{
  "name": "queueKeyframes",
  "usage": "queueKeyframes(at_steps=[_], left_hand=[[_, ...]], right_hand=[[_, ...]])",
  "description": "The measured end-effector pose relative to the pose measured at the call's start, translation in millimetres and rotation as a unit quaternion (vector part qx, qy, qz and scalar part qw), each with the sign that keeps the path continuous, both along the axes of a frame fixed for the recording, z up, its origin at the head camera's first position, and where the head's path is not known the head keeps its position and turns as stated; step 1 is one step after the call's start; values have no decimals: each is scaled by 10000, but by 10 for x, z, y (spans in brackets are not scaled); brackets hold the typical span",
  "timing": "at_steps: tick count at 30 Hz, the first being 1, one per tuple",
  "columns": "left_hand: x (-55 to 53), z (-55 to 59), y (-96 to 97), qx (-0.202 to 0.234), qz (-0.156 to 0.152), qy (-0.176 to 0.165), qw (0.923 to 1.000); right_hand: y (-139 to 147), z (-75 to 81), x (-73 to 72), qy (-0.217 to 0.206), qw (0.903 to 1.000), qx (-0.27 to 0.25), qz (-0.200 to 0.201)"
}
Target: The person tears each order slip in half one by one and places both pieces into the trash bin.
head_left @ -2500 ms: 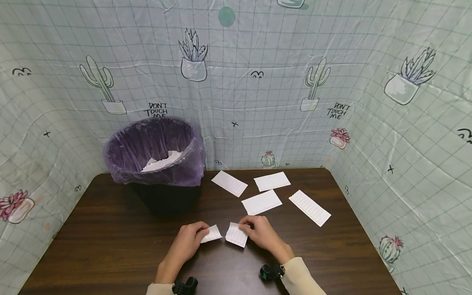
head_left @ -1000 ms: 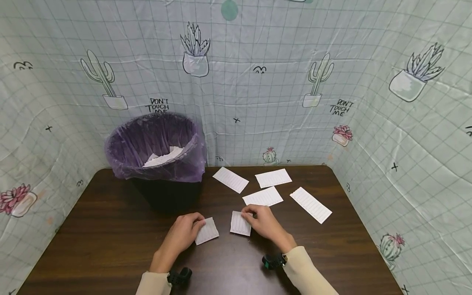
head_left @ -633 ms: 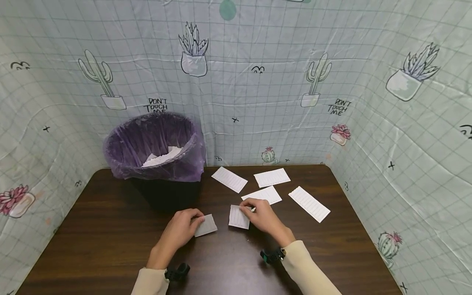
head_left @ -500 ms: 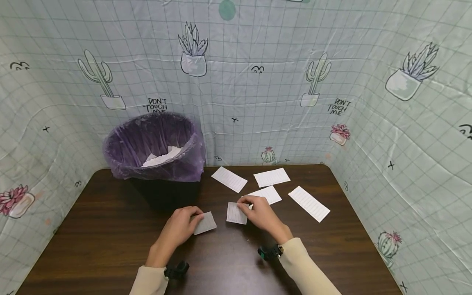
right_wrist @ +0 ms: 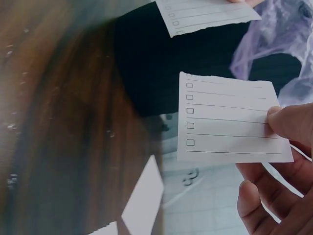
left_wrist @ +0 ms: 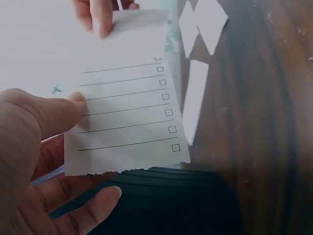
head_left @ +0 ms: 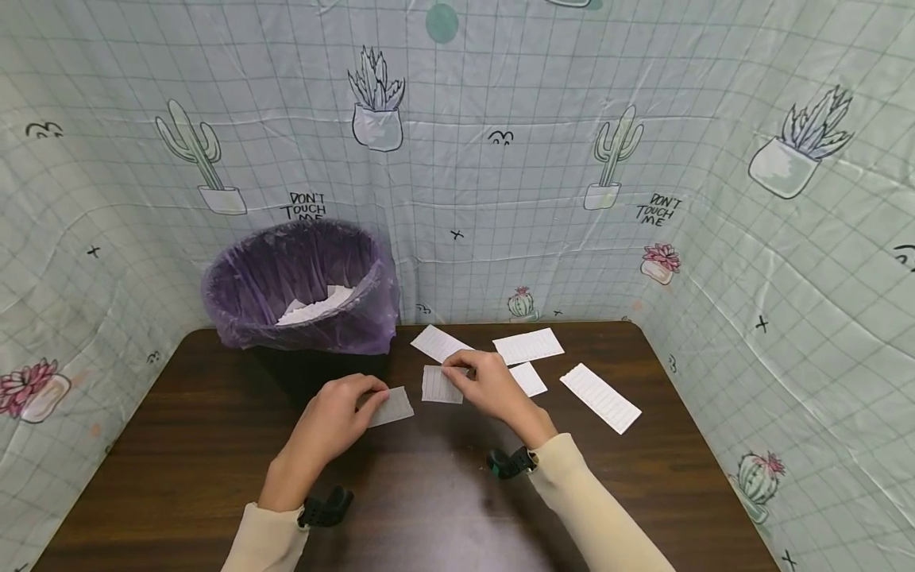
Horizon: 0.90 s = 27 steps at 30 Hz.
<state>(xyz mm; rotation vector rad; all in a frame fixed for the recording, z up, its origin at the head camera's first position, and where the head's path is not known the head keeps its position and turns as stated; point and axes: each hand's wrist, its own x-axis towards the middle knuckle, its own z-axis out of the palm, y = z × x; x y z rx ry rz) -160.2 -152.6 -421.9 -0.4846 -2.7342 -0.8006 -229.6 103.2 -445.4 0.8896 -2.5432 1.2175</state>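
Observation:
My left hand pinches a torn piece of checklist paper between thumb and fingers. In the left wrist view this piece shows ruled lines, small checkboxes and a ragged torn edge. A second torn piece is pinched by my right hand, just to the right of the first. The right wrist view shows its lines and checkboxes with the thumb pressed on one side. A gap separates the two pieces, and both are held up above the table, in front of the bin.
A black bin with a purple liner stands at the back left, with white paper inside. Several whole paper slips lie at the back right, among them one slip near the table's right side. A patterned curtain borders the brown table.
Both hands have moved forward toward the back of the table with their paper pieces, the right also leftward. The right hand now overlaps a slip lying behind it.

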Motion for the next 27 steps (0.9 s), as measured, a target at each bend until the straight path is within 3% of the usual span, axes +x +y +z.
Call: queueKeyframes(at_steps=[13,21,27], left_hand=[[44,409,-194,-180,-58,822,9964],[75,676,-320,-129,-130,1954,9805],[101,865,-385,-67,-99,2226,9748]], right_hand=[[-84,410,-121,328,9993,104,140],[-156,726,-201,667,9974,-20,273],[-227,922,-234,939,9949,-4,370]])
